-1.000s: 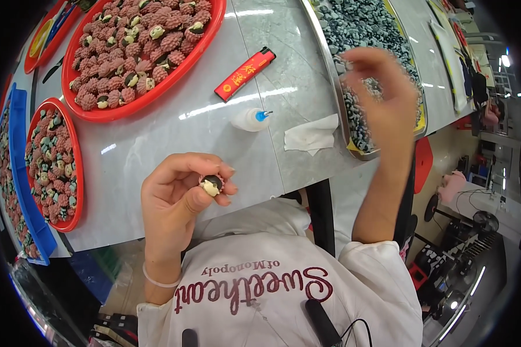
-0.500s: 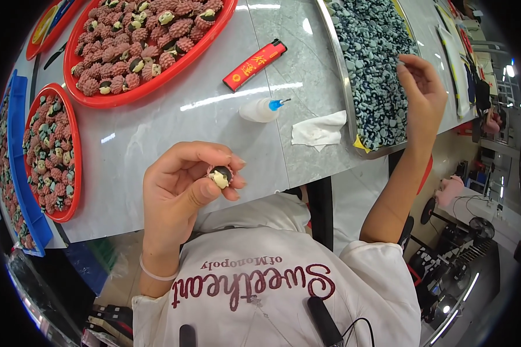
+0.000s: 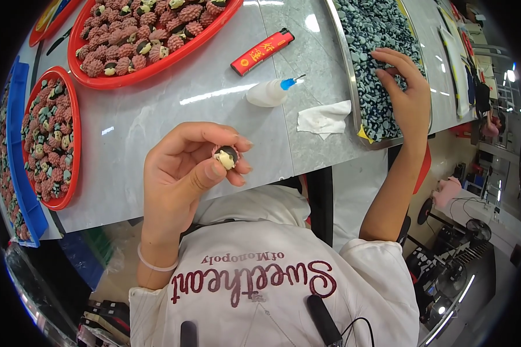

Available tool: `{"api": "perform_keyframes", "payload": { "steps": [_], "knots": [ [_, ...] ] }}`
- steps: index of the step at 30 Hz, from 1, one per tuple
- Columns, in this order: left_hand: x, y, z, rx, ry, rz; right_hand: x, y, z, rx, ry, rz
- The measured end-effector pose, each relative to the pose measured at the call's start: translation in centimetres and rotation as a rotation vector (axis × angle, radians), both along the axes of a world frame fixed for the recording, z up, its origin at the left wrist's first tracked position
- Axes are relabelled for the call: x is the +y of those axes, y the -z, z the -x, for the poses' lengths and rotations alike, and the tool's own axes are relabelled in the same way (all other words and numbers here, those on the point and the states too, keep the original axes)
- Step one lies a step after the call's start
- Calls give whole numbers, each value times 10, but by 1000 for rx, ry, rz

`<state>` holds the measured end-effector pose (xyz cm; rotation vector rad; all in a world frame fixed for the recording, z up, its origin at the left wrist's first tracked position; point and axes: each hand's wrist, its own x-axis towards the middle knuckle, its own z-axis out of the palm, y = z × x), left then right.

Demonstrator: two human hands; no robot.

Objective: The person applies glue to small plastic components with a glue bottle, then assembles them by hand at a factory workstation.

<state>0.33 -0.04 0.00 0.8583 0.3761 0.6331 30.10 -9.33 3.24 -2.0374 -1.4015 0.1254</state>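
Note:
My left hand (image 3: 182,173) pinches a small figurine (image 3: 226,157) between thumb and fingers, above the table's near edge. It has a cream face, black hair and a pink bumpy body, which the fingers partly hide. My right hand (image 3: 404,87) is over a metal tray (image 3: 353,87) filled with tiny grey-green and dark pieces (image 3: 367,34). Its thumb and index finger are apart, and nothing shows between them. Between the hands stand a white squeeze bottle (image 3: 266,94) with a blue needle tip and, farther off, a red lighter-shaped object (image 3: 263,52).
A crumpled white cloth (image 3: 324,120) lies against the tray's left side. At the far left, a large red tray (image 3: 150,72) and a smaller red tray (image 3: 77,139) hold many pink figurines. A blue bin (image 3: 24,173) stands beyond them at the left edge.
My right hand has moved left and down toward the pieces in the metal tray, its fingers spreading. My left hand keeps hold of the figurine. The whole view has shifted slightly.

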Motion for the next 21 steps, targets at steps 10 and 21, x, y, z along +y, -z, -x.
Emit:
{"api": "perform_keyframes", "payload": {
  "steps": [10,21],
  "knots": [
    [-1,-1,4,-6,-23,12,-5,-5,19,469,68,-277],
    [-2,-9,-2,16,32,29,-11,-8,96,1312,-481,-336]
  ]
}}
